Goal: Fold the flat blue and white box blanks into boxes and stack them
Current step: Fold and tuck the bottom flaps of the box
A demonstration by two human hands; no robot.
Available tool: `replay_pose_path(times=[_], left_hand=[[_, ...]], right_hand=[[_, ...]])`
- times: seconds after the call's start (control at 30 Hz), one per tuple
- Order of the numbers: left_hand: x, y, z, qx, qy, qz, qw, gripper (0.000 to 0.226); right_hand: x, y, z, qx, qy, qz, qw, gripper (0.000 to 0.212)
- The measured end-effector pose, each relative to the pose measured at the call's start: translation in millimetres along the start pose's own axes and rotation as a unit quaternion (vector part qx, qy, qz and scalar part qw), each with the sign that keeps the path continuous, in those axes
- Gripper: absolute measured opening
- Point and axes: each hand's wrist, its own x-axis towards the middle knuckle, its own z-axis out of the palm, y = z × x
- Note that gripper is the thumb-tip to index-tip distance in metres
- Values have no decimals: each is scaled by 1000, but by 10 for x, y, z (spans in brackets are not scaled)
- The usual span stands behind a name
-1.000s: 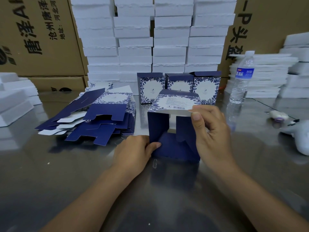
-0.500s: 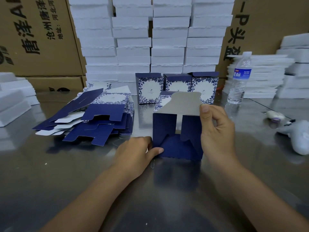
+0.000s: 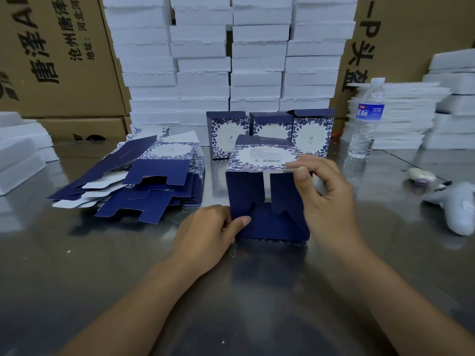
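A half-folded blue and white box (image 3: pixel 259 196) lies on its side on the steel table (image 3: pixel 102 253), its open end with navy flaps facing me. My left hand (image 3: pixel 208 235) holds its lower left corner, thumb on the bottom flap. My right hand (image 3: pixel 323 196) pinches the upper right edge of the patterned top panel. A loose pile of flat box blanks (image 3: pixel 138 181) lies to the left. Three folded boxes (image 3: pixel 270 132) stand in a row behind.
A water bottle (image 3: pixel 367 119) stands at the right. A grey tool (image 3: pixel 460 209) and a small white object (image 3: pixel 419 173) lie further right. White foam trays (image 3: pixel 231 55) are stacked along the back and sides, with brown cartons (image 3: pixel 51 55) behind.
The patterned panel, tipped up with its white inside showing half a second ago, now lies flat on top again. My right hand stays pinched on its edge; my left stays at the corner.
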Motion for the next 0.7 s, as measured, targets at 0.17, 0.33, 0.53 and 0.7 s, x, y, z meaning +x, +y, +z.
replay_pose_path(times=[0.17,0.33,0.53,0.7], left_hand=[[0,14,-10,-7,45,3,999,48],[6,0,-5,-9,64,16,998,48],[5,1,-5,-37,70,29,996,43],[3,12,28,-132,69,20,989,50]], right_hand=[[-13,16,-18,-40,-32,-9,999,27],[-6,30,19,12,-30,35,999,34],[-75,131,-29,-103,-101,6,990,39],[-60,177,-54,-220,-107,-59,968,68]])
